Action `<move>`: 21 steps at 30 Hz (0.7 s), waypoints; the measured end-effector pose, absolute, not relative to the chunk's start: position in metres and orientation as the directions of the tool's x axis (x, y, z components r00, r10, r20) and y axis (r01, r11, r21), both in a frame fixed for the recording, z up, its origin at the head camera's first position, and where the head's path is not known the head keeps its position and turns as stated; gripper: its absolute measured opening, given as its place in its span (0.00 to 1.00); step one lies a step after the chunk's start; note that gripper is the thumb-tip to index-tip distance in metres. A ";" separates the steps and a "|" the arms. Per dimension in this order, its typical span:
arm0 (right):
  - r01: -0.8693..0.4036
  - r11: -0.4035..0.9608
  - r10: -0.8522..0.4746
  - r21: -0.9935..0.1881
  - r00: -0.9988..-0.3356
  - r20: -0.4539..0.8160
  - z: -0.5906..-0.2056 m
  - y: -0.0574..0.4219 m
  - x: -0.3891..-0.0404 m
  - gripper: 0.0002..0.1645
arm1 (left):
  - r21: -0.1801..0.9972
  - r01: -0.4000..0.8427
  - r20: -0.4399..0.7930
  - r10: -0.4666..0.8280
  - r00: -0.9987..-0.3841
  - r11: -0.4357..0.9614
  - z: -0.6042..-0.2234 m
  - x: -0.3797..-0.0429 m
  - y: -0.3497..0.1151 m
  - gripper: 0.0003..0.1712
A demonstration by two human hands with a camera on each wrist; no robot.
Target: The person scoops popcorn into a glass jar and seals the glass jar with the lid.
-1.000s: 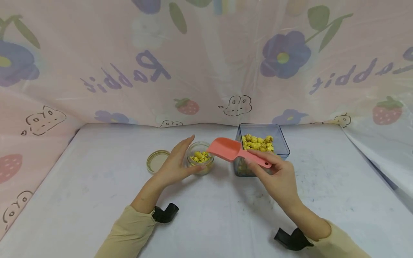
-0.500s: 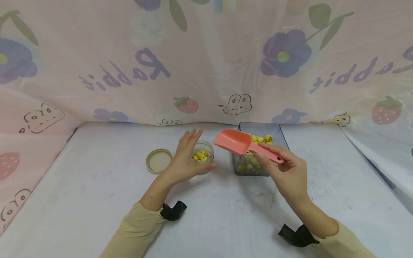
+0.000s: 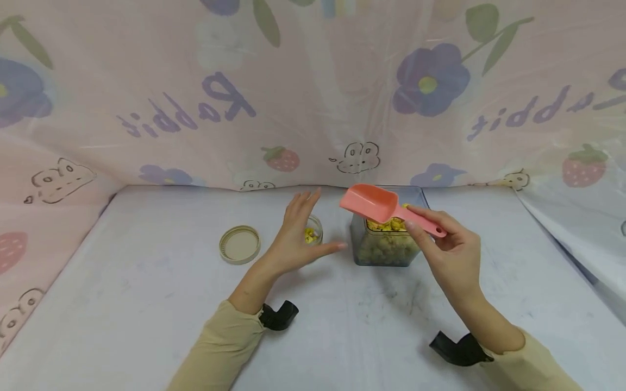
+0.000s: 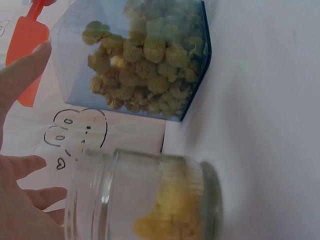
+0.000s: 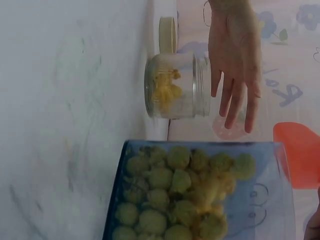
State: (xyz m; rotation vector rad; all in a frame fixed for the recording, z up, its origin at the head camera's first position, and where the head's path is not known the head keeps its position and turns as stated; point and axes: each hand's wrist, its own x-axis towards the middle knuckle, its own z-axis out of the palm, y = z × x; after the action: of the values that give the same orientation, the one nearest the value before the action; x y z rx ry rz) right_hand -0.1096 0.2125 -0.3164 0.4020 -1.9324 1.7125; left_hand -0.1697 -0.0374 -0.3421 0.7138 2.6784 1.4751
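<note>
My right hand (image 3: 452,250) pinches the handle of a pink scoop (image 3: 373,203), held over a clear bluish box (image 3: 383,250). Yellow popcorn (image 4: 145,65) fills much of that box. The scoop's bowl looks bare in the head view. My left hand (image 3: 298,239) is spread with fingers and thumb apart, holding nothing, above a small glass jar (image 5: 182,87). Some popcorn (image 5: 165,90) lies in the bottom of the jar. In the head view the left hand hides most of the jar.
A round lid (image 3: 239,245) lies on the white table (image 3: 122,304) left of the jar. Behind everything hangs a pink patterned curtain (image 3: 303,98) that meets the table's far edge. Black curved pieces (image 3: 462,350) are fixed at both wrists.
My right hand carries the scoop rightward and up, from beside the jar to over the box. The left hand drifts right across the jar, its fingers spread wider.
</note>
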 end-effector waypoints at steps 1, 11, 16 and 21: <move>-0.540 0.153 0.123 -0.828 -0.821 0.558 -0.316 0.214 -0.109 0.16 | 0.804 0.387 0.210 0.394 -0.895 0.452 -0.342 -0.170 -0.036 0.62; -0.592 0.162 0.108 -0.790 -0.785 0.610 -0.314 0.230 -0.114 0.15 | 0.825 0.417 0.254 0.409 -0.877 0.381 -0.341 -0.172 -0.017 0.64; -0.605 0.223 0.085 -0.765 -0.769 0.633 -0.313 0.240 -0.116 0.15 | 0.829 0.420 0.254 0.421 -0.871 0.369 -0.339 -0.172 -0.008 0.64; -0.607 0.245 0.071 -0.756 -0.766 0.638 -0.309 0.248 -0.118 0.14 | 0.835 0.422 0.255 0.430 -0.866 0.353 -0.337 -0.174 0.002 0.64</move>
State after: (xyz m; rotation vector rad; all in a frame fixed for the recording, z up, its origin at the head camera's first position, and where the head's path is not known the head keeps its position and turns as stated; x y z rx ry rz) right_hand -0.1181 0.2482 -0.3087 0.4878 -1.9595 1.5664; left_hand -0.1739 0.0019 -0.3375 0.8115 2.5768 1.5869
